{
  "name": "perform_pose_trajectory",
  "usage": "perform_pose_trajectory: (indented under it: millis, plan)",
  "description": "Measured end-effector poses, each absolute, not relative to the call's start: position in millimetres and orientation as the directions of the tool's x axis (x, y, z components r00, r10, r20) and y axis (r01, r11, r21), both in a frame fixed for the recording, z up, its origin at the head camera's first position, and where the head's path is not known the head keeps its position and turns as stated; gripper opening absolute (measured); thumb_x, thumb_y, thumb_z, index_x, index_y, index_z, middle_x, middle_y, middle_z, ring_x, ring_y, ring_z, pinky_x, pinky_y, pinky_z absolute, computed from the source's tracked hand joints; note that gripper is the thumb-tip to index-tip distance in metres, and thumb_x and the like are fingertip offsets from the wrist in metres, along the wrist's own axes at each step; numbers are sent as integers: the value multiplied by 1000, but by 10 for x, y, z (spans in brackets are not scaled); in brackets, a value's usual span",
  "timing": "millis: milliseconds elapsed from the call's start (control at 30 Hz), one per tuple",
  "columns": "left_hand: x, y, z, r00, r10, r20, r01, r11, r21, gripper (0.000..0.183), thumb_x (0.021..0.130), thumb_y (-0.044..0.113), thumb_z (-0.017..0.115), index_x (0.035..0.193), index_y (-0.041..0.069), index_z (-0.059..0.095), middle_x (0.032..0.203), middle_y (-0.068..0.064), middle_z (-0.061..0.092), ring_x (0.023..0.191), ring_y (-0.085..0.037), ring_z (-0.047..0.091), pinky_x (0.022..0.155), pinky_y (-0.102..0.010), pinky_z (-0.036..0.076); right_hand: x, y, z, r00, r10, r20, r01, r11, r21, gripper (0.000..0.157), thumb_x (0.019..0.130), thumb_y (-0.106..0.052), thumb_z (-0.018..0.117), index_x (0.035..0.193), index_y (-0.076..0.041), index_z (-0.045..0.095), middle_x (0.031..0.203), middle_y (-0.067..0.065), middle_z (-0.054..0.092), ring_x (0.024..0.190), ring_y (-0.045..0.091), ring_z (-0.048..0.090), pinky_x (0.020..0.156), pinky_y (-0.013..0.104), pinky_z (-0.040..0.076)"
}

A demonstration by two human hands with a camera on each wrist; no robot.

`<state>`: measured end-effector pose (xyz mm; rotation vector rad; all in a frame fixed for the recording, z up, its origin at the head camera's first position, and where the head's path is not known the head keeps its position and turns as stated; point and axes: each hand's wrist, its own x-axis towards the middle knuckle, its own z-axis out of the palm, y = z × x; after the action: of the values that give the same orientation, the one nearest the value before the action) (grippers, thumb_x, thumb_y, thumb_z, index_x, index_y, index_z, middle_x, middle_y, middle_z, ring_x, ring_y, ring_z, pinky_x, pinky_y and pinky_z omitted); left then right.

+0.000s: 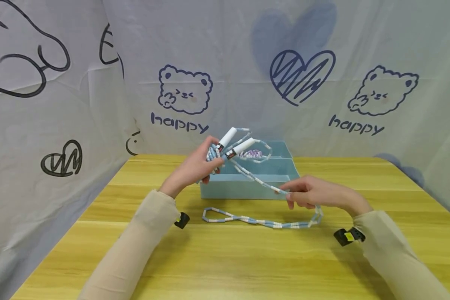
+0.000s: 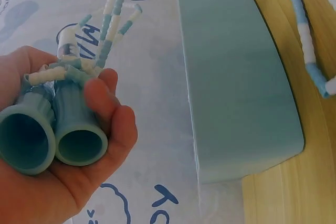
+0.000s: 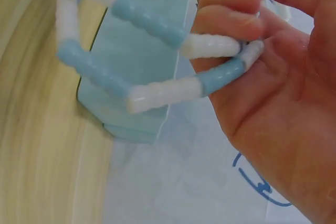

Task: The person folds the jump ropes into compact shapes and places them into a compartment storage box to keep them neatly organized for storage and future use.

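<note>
A blue-and-white beaded jump rope [image 1: 260,182] stretches between the two hands. My left hand [image 1: 195,166] grips both of its handles [image 2: 79,114], with turns of beaded cord wrapped around them. White handle ends stick up past the fingers in the head view; hollow blue ends face the left wrist camera. My right hand [image 1: 315,192] holds the doubled cord, which runs between its curled fingers and the palm [image 3: 278,87] in the right wrist view. Below that hand the remaining loop hangs down, and its far end lies leftward over the table, in front of a light blue box.
Behind the rope, the open light blue box [image 1: 243,191] stands near the table's back. Inside it is a purple-and-white beaded bundle [image 1: 252,154], partly hidden. A wooden table [image 1: 247,262] lies below, with a printed cloth [image 1: 240,96] hanging behind and at the sides.
</note>
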<state>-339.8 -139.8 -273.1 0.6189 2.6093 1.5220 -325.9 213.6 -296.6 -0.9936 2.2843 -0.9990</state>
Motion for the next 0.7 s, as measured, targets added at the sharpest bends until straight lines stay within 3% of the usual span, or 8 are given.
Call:
perform_pose_trajectory:
  millis: [133,267,367,567,700]
  plan:
    - [-3401,-1399,-2752,-912,373,168,344,476,810,42,99,24,58,135,25,36,90,-16,67,49,-27,50,55,-57,51,-3209,2097,-2919,-623,-773,-122,-425,465,-777,23,104,-16,51,122,-17,66,75,12,58,46,11,37,41,22,34]
    - [-3404,-1398,-2769,-901,391,187,394,561,728,47,101,26,57,142,27,35,87,-15,63,56,-30,55,52,-44,50,-3142,2039,-2858,-623,-773,-118,-428,463,-776,25,105,-17,50,124,-16,65,65,1,48,46,11,33,41,21,31]
    - [-3403,-1388,-2780,-900,391,194,417,644,641,50,101,30,57,146,30,34,77,-10,58,55,-26,54,48,-33,45,-3079,1993,-2807,-626,-773,-108,-444,466,-765,26,105,-18,49,125,-14,64,63,-1,42,46,11,32,42,22,31]
    - [-3404,-1354,-2805,-889,398,226,457,738,496,50,101,34,56,146,30,35,65,-5,53,47,-16,42,43,-29,35,-2950,1895,-2695,-637,-768,-66,-489,469,-735,23,104,-23,51,120,-18,66,62,-3,40,47,10,32,45,23,33]
    - [-3381,-1323,-2804,-883,415,221,469,742,479,50,100,31,56,145,31,34,62,-4,51,45,-15,37,42,-28,31,-2879,1826,-2631,-636,-772,-15,-519,442,-732,23,104,-26,52,120,-19,66,62,-3,39,49,11,33,46,25,34]
